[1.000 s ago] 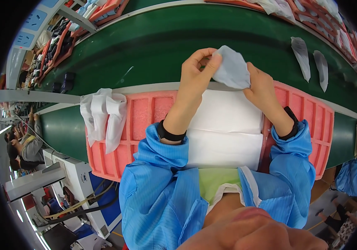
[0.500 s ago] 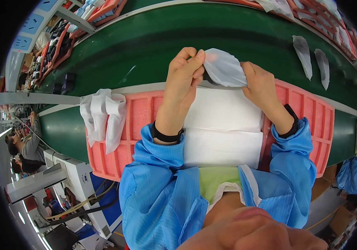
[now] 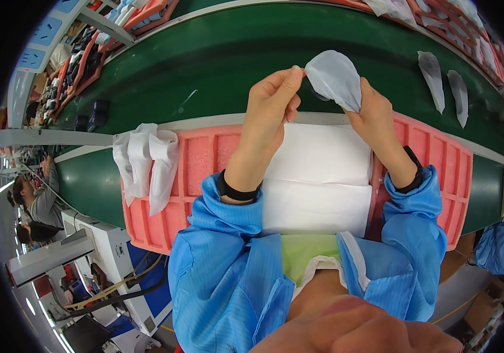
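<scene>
A translucent white bag (image 3: 335, 73) is held up over the green belt, just beyond the pink tray. My right hand (image 3: 374, 117) grips its narrowed lower end between thumb and fingers. At the bag's left edge, the thumb and forefinger of my left hand (image 3: 271, 112) are pinched together on it. Something dark shows along the bag's lower left side; I cannot make out what it is. Below my hands, two white sheets or pads (image 3: 318, 154) lie on the pink compartmented tray (image 3: 198, 157).
Several white bagged items (image 3: 140, 156) lie on the tray's left end. Two more filled bags (image 3: 431, 79) rest on the green belt (image 3: 205, 70) at right. Dark small parts (image 3: 97, 116) sit at left, beside a metal rail (image 3: 52, 139). Crowded pink trays (image 3: 440, 26) line the far side.
Both hands have lifted the bag up and slightly to the right, away from the tray. The bag now stands more upright, its wide end on top.
</scene>
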Demonstrator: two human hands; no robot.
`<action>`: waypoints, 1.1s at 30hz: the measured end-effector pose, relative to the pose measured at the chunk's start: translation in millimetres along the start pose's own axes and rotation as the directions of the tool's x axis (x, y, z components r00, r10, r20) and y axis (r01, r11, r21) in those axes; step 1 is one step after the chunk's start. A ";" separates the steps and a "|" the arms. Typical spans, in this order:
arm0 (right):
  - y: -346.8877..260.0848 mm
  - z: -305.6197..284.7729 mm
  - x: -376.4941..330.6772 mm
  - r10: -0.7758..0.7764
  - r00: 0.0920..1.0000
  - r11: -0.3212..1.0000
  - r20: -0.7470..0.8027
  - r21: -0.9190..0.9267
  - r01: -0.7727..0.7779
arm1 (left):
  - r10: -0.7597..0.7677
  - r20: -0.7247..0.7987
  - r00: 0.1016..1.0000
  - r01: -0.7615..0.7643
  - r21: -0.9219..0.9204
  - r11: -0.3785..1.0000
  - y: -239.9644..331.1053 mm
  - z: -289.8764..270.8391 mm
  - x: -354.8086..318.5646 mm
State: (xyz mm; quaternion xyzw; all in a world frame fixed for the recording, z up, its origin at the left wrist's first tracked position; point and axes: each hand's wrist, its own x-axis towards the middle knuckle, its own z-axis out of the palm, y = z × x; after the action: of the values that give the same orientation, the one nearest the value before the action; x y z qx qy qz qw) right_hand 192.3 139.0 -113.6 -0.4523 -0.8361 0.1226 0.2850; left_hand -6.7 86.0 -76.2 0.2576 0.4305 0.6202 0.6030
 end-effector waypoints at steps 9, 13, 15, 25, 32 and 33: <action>0.3 6.4 -2.2 0.002 0.999 0.997 0.046 0.073 -0.006 | 0.470 0.191 0.862 -0.502 0.452 0.737 -25.0 -1.7 3.8; 4.2 10.2 -1.4 0.048 0.997 0.978 0.055 0.201 -0.058 | 0.584 0.194 0.788 -0.523 0.711 0.470 -22.9 -0.1 2.3; -0.1 11.3 0.4 0.010 0.999 0.931 0.042 0.365 -0.025 | 0.523 0.168 0.835 -0.447 0.761 0.470 -21.0 -3.3 5.0; -3.3 -8.4 7.8 0.013 0.774 0.603 0.633 0.612 -0.511 | 0.202 0.075 0.977 -0.214 0.253 0.943 -19.6 -13.1 14.4; -16.3 -6.5 -1.7 0.035 0.845 0.475 0.534 0.735 -0.484 | 0.672 0.195 0.714 -0.591 0.683 0.429 -23.4 3.3 -1.6; -16.8 -6.4 -1.5 0.034 0.843 0.475 0.536 0.734 -0.486 | 0.677 0.222 0.701 -0.599 0.699 0.391 -23.6 3.4 -2.6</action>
State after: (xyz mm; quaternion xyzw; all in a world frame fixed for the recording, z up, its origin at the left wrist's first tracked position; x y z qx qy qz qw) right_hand 185.2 128.0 -101.2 -0.3380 -0.6265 0.6587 0.2435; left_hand 9.0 81.9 -93.9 0.5883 0.5358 0.5891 0.1408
